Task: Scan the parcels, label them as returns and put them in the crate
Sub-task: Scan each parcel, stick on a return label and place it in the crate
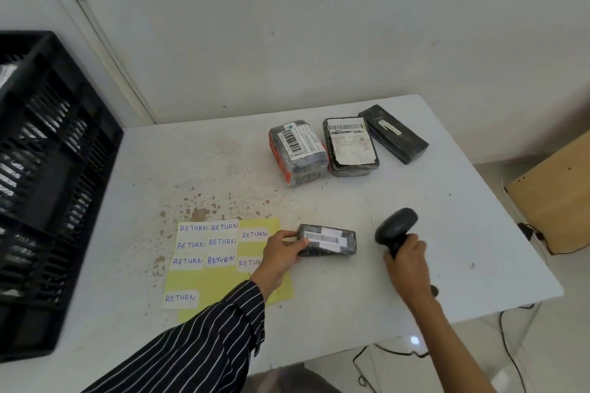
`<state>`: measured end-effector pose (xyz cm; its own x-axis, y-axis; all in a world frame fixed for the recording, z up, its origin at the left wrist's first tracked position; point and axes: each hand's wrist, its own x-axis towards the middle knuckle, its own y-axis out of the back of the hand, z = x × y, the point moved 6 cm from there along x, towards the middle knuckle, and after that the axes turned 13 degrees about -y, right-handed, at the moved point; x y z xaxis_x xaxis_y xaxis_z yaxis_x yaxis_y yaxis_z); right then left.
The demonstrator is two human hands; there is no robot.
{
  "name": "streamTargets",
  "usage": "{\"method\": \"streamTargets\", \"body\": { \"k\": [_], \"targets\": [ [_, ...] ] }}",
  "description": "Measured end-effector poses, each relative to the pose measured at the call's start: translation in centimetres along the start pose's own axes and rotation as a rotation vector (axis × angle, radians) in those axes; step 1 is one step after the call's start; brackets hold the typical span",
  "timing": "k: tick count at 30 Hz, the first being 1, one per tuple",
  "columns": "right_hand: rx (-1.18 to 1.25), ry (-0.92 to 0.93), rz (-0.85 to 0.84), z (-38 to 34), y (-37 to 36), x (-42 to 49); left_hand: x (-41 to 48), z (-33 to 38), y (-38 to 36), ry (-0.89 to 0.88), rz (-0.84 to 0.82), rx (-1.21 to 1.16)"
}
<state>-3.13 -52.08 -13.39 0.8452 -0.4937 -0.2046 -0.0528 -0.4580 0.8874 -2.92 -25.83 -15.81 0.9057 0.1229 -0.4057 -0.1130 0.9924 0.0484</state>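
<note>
My left hand (281,249) pinches small parcel (327,240) at left end, near table (447,233) centre, barcode up. Right hand (407,257) curled round scanner (394,226). Aim head squarely at barcode, hold parcel steady.

- Parcels (329,241): four on the tabletop (415,265), three in a row near the far edge and one near the front edge.
- Labels (193,228) reading "RETURN": nine, one of them partly hidden.
- Sheet (220,281), yellow: one, towards the front-left corner.
- Scanner (396,228): one.
- Crate (95,150): one, at the left edge; its contents cannot be counted.
- Hands: two, a left hand (281,252) and a right hand (404,260).
- Brown box (558,195): one, beyond the right edge.
</note>
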Motion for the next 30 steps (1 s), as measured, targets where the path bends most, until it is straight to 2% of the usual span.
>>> {"method": "streamTargets", "body": {
  "k": [3,6,9,11,14,15,17,20,23,26,30],
  "targets": [
    [-0.133,-0.058,0.071,1.5,-0.7,2.4,-0.1,0.1,0.0,-0.082,0.017,0.205],
    [-0.200,-0.029,0.158,2.0,-1.3,3.0,-0.4,1.0,0.9,-0.166,0.029,0.428],
    [-0.174,-0.057,0.199,1.8,-0.8,2.2,-1.0,1.9,3.2,-0.345,0.020,0.604],
    [-0.126,-0.088,0.283,0.9,0.0,0.8,-1.5,2.0,5.7,-0.487,0.020,0.728],
    [-0.010,0.178,0.414,-4.2,0.7,-3.7,-2.0,0.8,9.6,-0.603,-0.050,0.893],
    [0.078,0.298,0.386,-6.3,0.1,-5.7,-2.0,0.0,10.7,-0.598,-0.103,0.964],
    [0.216,0.531,0.200,-10.2,-2.7,-9.6,-1.4,-2.0,12.3,-0.541,-0.230,1.150],
    [0.184,0.733,-0.136,-14.3,-8.3,-13.8,-0.7,-4.2,13.9,-0.483,-0.320,1.339],
    [0.115,0.714,-0.302,-16.4,-12.5,-14.6,-0.7,-4.9,14.6,-0.444,-0.349,1.387],
    [0.026,0.703,-0.297,-17.6,-15.0,-14.4,-0.5,-5.0,14.7,-0.441,-0.357,1.420],
    [0.029,0.642,-0.251,-17.5,-16.2,-14.2,-0.8,-5.1,14.9,-0.489,-0.353,1.404]
  ]
}}
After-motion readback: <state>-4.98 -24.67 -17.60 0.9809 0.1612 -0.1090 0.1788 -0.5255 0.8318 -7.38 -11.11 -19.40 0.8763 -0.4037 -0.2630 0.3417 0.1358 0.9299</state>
